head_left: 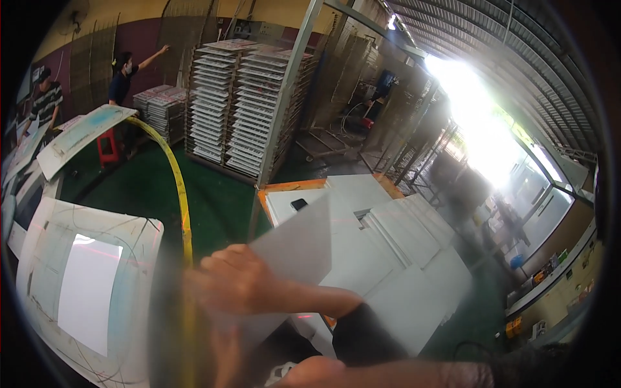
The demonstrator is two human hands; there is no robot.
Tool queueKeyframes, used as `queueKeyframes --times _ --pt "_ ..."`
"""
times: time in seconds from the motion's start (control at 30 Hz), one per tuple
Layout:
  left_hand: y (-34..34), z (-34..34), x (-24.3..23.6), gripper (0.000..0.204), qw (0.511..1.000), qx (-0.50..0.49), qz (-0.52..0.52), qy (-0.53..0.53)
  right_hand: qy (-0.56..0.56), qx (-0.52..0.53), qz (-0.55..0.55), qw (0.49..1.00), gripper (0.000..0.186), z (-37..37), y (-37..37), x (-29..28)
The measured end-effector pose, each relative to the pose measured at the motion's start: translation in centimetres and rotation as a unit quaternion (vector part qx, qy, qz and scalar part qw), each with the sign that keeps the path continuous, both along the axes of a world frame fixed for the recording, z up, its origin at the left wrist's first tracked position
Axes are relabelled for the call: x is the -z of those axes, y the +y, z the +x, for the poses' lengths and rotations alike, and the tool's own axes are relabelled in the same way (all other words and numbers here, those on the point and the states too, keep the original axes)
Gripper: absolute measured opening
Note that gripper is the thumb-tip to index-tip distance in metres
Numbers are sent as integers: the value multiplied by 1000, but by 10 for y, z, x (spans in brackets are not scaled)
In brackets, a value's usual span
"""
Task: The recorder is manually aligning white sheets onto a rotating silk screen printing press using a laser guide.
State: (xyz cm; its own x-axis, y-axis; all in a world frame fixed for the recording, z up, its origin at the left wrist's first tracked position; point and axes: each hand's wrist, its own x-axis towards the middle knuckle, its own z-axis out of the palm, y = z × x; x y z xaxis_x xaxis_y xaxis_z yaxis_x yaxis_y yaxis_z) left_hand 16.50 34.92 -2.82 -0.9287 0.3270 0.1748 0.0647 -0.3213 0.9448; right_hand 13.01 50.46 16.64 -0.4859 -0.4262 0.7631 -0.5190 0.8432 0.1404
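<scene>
My right hand (233,278), slightly blurred, grips a thin white sheet (291,239) that stands tilted above an orange-edged table (278,186). Below it my left hand (226,349), smeared and partly behind the right, is also closed on that sheet. To the left, a white platen (142,258) with pale blue stains bears a white rectangle (87,291) crossed by red light lines. A curved yellow band (178,194) runs beside the platen. Stacked white boards (414,271) and a dark phone (299,204) lie on the table. At the bottom right is a bare arm (453,375), its owner unclear.
Two co-workers (123,77) (42,97) stand at the back left near a raised platen (87,139) and a red stool (108,145). Tall racks of sheets (252,110) stand behind a metal post (265,168). A cluttered bench (550,284) runs along the right.
</scene>
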Motion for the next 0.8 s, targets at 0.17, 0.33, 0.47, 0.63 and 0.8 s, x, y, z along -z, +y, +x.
queueKeyframes --times 0.17,0.33,0.47,0.63,0.8 --pt "-61 -53 32 55 969 -233 75 -35 8 75 -49 996 47 -15 15 -5" --pt "-133 -39 13 58 991 -108 44 -69 -31 126 -146 981 55 -30 51 6" --pt "-143 -44 16 60 989 -136 28 -59 -263 102 -297 912 65 -52 69 21" --pt "-148 -42 -19 61 975 -215 41 -48 -542 -62 -440 714 55 -82 69 25" --pt "-155 -52 -35 60 962 -251 83 -65 -551 -113 -374 738 35 -119 56 46"
